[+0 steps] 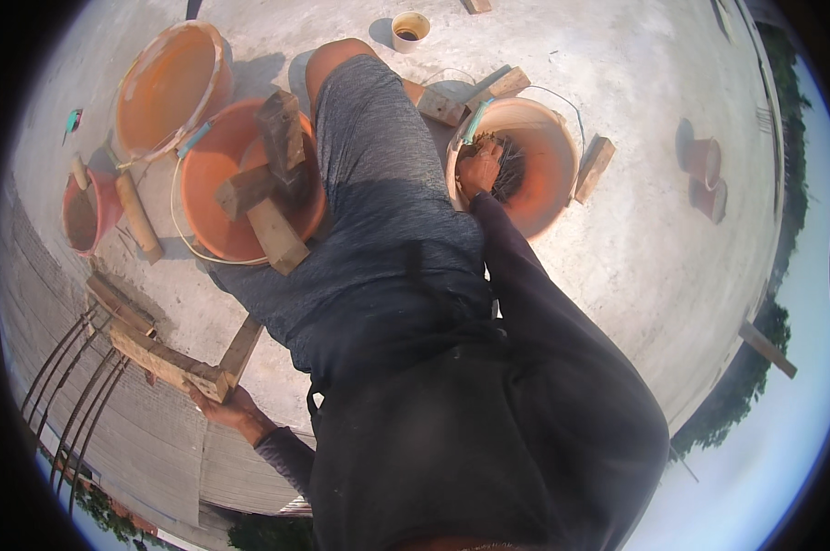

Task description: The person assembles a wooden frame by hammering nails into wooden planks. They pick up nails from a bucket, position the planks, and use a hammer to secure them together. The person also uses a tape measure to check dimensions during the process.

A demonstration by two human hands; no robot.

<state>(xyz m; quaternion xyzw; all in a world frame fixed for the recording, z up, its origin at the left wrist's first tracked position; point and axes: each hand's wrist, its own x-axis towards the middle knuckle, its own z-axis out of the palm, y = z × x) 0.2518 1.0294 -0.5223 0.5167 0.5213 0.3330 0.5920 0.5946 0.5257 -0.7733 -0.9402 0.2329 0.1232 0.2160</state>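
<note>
My left hand (231, 411) is closed around the corner of a wooden frame (171, 361) made of joined boards, at the lower left. Its fingers are partly hidden under the wood. My right hand (481, 168) reaches into an orange bucket (545, 188) with a wire handle. Its fingers curl into a heap of dark thin pieces that look like nails (507, 170); what they hold is hidden.
Left of my knee, another orange bucket (217, 216) holds several wood blocks (272, 234). Beyond it are a large orange tub (171, 87) and a small red bucket (82, 220). Bent steel bars (70, 395) rise at the lower left. A white pot (409, 32) stands ahead.
</note>
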